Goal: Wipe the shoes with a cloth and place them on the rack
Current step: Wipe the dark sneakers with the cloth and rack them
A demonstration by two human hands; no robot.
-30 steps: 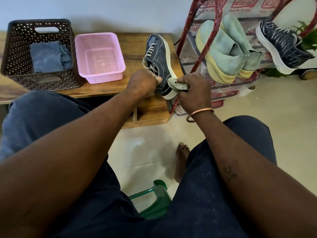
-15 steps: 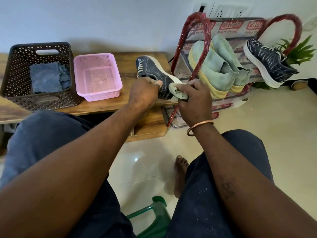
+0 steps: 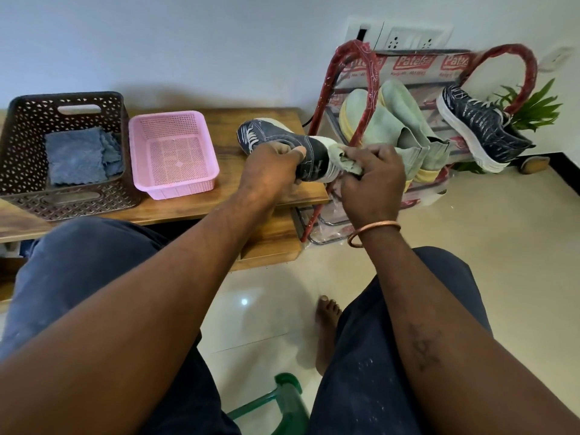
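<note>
Gripping the denim sneaker in the left hand, fingers curled over its collar, above the wooden bench; pressing a pale cloth, bunched in the right hand, against the white heel, beside the red shoe rack; both forearms outstretched.

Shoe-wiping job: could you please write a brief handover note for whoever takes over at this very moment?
Left hand grips the denim sneaker over the wooden table. Right hand holds the pale cloth against its white heel sole.
On the rack: two pale green boots and a second dark sneaker.
Spare blue cloths lie in the brown basket.
Done: three shoes racked.
Left: finish wiping the held sneaker, then place it on the rack.
</note>
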